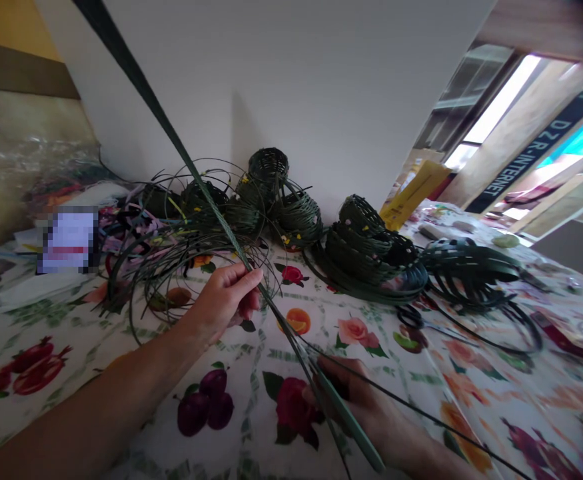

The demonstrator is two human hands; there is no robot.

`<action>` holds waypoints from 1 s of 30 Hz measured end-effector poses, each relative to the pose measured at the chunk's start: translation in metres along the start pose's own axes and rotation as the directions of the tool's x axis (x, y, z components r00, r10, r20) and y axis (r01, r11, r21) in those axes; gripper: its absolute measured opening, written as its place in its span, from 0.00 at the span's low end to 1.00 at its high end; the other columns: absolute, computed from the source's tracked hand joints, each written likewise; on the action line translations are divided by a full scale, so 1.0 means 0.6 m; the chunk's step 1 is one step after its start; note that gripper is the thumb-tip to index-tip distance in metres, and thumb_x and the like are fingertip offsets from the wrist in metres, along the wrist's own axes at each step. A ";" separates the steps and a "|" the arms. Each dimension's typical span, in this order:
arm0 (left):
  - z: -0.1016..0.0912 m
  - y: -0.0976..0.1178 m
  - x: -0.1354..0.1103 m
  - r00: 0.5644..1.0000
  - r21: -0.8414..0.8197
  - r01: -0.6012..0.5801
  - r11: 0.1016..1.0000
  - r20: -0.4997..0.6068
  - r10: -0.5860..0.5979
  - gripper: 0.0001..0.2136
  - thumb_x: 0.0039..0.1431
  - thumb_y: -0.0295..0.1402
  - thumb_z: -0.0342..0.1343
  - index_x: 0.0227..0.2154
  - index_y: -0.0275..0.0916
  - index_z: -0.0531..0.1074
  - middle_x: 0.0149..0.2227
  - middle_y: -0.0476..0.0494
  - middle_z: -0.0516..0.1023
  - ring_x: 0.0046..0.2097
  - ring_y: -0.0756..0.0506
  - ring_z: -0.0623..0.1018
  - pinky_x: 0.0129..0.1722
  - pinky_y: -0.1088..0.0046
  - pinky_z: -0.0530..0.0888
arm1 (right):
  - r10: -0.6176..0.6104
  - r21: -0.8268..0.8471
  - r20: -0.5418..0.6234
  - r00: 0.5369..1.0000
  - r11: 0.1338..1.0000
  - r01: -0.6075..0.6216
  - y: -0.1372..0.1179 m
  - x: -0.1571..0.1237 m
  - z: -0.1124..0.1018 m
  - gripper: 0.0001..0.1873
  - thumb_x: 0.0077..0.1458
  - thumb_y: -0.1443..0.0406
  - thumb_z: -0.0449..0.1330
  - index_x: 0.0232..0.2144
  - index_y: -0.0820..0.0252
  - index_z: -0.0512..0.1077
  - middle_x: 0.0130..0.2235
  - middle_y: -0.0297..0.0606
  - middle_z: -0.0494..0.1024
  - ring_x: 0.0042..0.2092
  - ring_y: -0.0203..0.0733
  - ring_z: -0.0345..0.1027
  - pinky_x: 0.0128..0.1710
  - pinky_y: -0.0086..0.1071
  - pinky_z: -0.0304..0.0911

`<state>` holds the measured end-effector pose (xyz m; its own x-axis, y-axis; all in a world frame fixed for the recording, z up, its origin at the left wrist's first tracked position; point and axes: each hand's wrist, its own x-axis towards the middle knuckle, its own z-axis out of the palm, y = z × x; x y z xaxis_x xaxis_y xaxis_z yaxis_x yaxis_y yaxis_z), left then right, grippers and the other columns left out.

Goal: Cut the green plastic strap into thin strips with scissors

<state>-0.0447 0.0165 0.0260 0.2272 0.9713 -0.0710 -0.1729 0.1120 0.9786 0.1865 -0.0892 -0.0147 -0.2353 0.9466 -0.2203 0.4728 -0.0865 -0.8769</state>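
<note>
The left hand [224, 300] pinches a long green leaf strip [191, 163] between thumb and fingers, its grip pressed together, and the strip runs up out of view. The right hand [356, 407] closes around the strip's lower part near the front edge of the flowered table [266, 313], with a thin dark strand [436, 417] beside it. Small woven baskets [361, 250] and loose curling strands [171, 267] sit along the table's back edge by the wall [291, 87]. Scissors [411, 317] lie just in front of the baskets.
</note>
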 end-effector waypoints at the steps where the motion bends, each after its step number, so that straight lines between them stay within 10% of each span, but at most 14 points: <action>1: 0.000 0.000 -0.001 1.000 -0.005 0.003 1.000 0.002 -0.003 0.16 0.56 0.41 0.59 0.20 0.38 0.63 0.15 0.52 0.70 0.15 0.54 0.66 0.13 0.80 0.58 | 0.003 -0.003 0.001 1.000 1.000 -0.003 -0.003 0.000 -0.001 0.15 0.53 0.53 0.62 0.32 0.60 0.75 0.27 0.33 0.71 0.32 0.40 0.66 0.31 0.28 0.65; 17: -0.005 0.020 0.000 1.000 0.069 -0.005 0.998 -0.016 0.006 0.14 0.55 0.39 0.59 0.20 0.37 0.66 0.16 0.49 0.71 0.16 0.53 0.68 0.15 0.80 0.63 | -0.013 -0.239 0.029 0.999 0.971 0.020 -0.065 0.001 -0.023 0.15 0.54 0.52 0.60 0.28 0.58 0.74 0.29 0.35 0.72 0.34 0.43 0.65 0.34 0.32 0.64; 30: 0.003 0.027 -0.007 0.999 0.052 0.023 0.998 -0.048 -0.021 0.13 0.56 0.37 0.58 0.20 0.37 0.66 0.15 0.50 0.71 0.15 0.54 0.67 0.15 0.81 0.62 | 0.017 -0.068 0.082 0.996 0.998 -0.011 -0.060 -0.001 -0.014 0.18 0.54 0.50 0.60 0.26 0.59 0.73 0.24 0.31 0.67 0.28 0.36 0.61 0.26 0.26 0.59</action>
<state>-0.0469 0.0142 0.0424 0.1847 0.9776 -0.1007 -0.1177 0.1237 0.9853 0.1766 -0.0841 0.0202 -0.2967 0.9162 -0.2692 0.5319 -0.0756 -0.8434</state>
